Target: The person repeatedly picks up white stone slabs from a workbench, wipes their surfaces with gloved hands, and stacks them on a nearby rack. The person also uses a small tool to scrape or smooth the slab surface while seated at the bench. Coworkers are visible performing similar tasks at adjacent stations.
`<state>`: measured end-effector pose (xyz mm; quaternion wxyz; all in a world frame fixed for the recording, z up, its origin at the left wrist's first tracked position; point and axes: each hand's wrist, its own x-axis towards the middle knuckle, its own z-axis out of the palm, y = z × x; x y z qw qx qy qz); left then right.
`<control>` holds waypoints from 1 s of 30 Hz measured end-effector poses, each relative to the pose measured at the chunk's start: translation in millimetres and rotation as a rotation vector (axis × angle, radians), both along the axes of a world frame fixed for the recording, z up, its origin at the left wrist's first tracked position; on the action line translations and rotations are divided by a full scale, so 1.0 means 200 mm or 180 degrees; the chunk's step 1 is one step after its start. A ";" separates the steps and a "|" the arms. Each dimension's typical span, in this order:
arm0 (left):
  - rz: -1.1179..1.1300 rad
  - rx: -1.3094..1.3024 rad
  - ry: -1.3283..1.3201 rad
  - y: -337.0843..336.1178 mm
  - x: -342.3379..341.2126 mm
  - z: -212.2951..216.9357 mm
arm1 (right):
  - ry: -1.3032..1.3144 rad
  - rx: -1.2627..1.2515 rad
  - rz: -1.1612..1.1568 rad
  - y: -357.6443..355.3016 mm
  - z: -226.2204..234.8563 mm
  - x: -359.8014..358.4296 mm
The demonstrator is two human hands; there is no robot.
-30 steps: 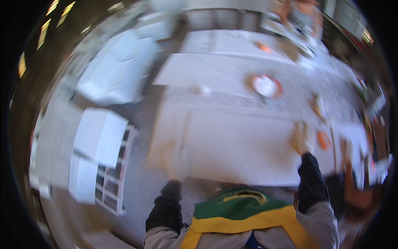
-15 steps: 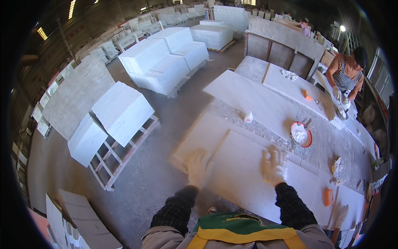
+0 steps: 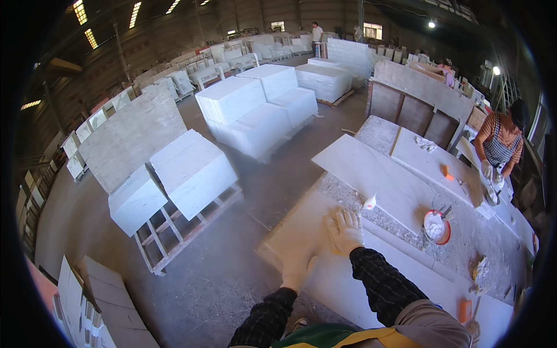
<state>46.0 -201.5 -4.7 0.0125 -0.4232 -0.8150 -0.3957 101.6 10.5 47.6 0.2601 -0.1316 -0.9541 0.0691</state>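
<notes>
Over slab (image 3: 336, 290), right hand (image 3: 347, 232), near red-marked bottle (image 3: 369, 203)

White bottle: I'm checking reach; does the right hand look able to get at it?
Probably yes: the white bottle is just beyond the open right hand, with nothing visible between them.

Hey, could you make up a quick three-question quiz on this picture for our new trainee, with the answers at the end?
1. True or false: above the pale slab, the person's right hand is curled into a fist.
2. Which is closer to that hand: A, the bowl, or B, the white bottle?
3. Fill in the colour: the rim of the bowl is ____.

Key: 1. False, it is open and gloved; 2. B; 3. red.
</notes>
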 end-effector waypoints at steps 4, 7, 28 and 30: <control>0.0049 0.0342 0.0390 0.00 0.01 0.04 | 0.0129 0.0053 0.0082 0.01 0.01 -0.01; 0.0021 0.0268 0.0358 -0.01 0.01 0.04 | 0.0360 0.0093 -0.0030 -0.03 -0.03 -0.03; 0.0554 0.0648 -0.0688 -0.28 -0.05 0.11 | -0.0685 -0.0780 0.0883 -0.80 -0.12 0.29; 0.0089 0.0582 -0.0506 -0.16 -0.04 0.12 | -0.0937 -0.1021 0.0497 -0.83 -0.18 0.33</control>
